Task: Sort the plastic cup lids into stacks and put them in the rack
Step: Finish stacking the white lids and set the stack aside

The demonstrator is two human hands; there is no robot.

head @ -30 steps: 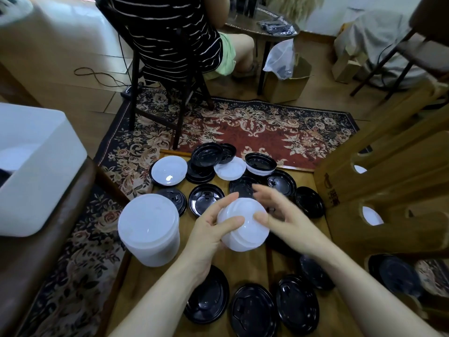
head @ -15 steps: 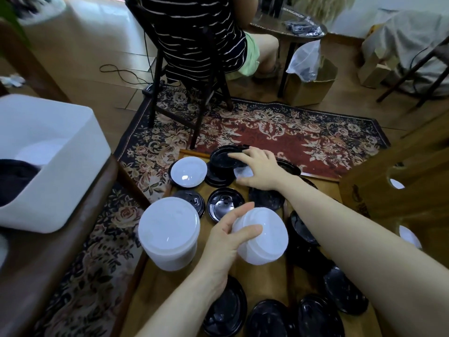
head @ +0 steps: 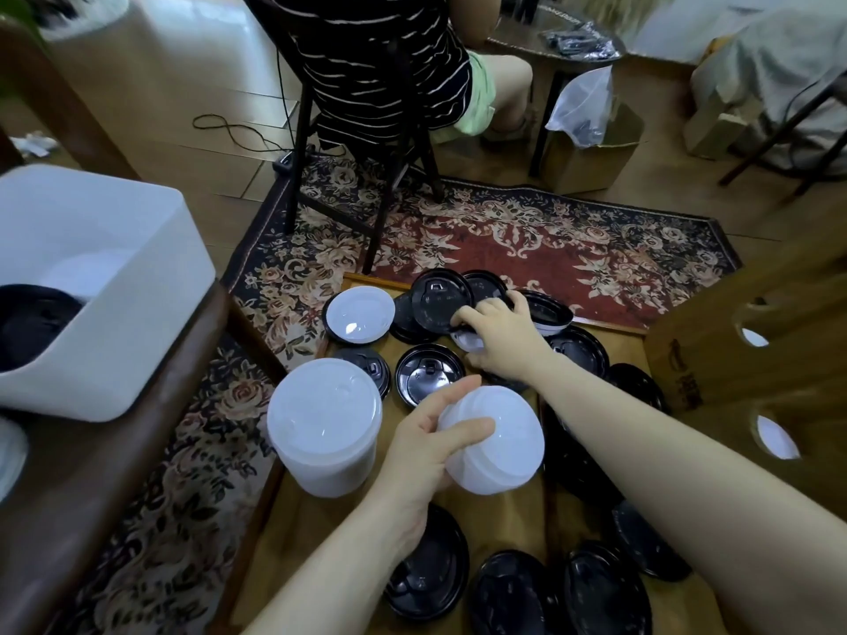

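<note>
The small stack of white lids is held above the middle of the wooden surface, tilted, with the left hand wrapped round its left side — thumb on top, fingers curled against the wall. The right hand reaches to the far edge of the surface, its fingers bent over 1 white lid that lies among black lids; whether it is lifted I cannot tell. A taller white stack stands at the left edge, and a single white lid rests on a black one at the far left corner. More black lids lie along the near edge. The wooden rack stands at the right edge — white shows through its round holes. A white bin sits on the bench to the left.
</note>
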